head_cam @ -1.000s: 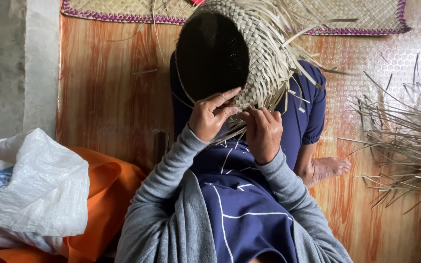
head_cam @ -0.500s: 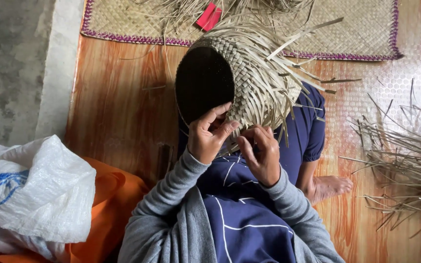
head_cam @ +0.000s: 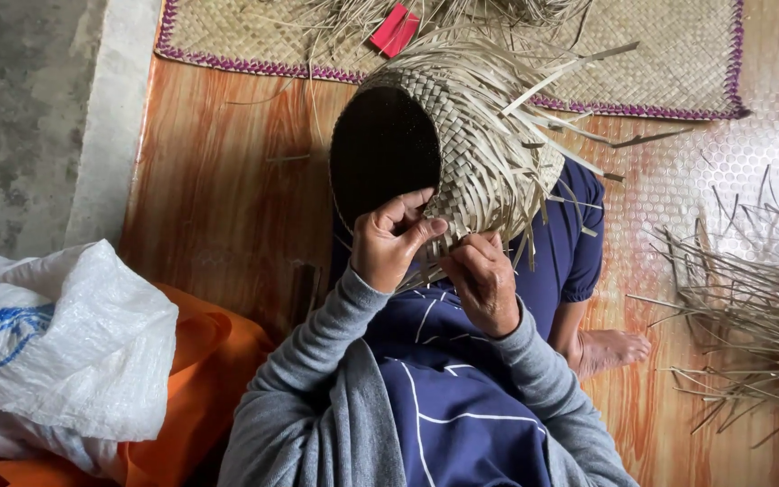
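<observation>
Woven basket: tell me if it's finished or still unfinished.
Unfinished: the woven basket has loose strips sticking out, and both hands grip its edge.

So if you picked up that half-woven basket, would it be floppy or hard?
Probably light and a bit bendy: the woven basket is made of thin flat straw strips. Its loose ends stick out stiffly, so they likely spring rather than droop. Both hands, left hand and right hand, grip its rim, suggesting it flexes.

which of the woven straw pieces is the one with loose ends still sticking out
The half-woven basket under both hands, left hand and right hand. The flat mat behind it has a finished purple-edged border.
</observation>
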